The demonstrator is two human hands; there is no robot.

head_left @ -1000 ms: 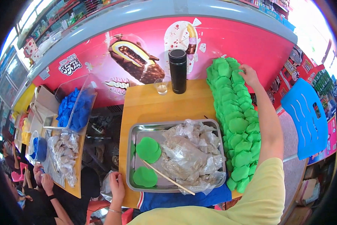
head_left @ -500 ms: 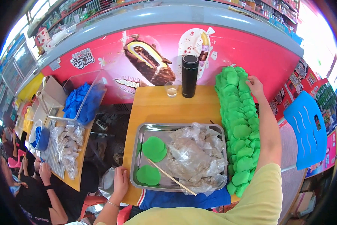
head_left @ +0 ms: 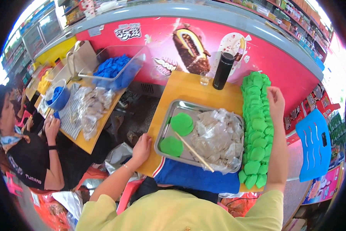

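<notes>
My left hand (head_left: 142, 148) rests at the left edge of the wooden table, beside the metal tray (head_left: 161, 139), its fingers loosely curled with nothing visible in them. My right hand (head_left: 276, 103) is at the far right side of a long pile of green round pieces (head_left: 258, 131). Its fingers are bent in toward the pile, and what they grip, if anything, is hidden. In the tray lie green flat discs (head_left: 181, 123), another green disc (head_left: 171, 146), a thin stick (head_left: 194, 151) and a heap of crumpled clear plastic bags with greyish contents (head_left: 219, 134).
A black thermos (head_left: 223, 71) and a clear cup (head_left: 204, 79) stand at the table's back. A blue chair (head_left: 313, 144) is at the right. On the left, another person handles something blue at a table with a clear bin (head_left: 140, 61) of blue pieces and plastic bags (head_left: 94, 107).
My view has swung left, so the tables and tray sit further right in the picture. My right hand has shifted slightly nearer along the green pile; my left stays by the table edge.
</notes>
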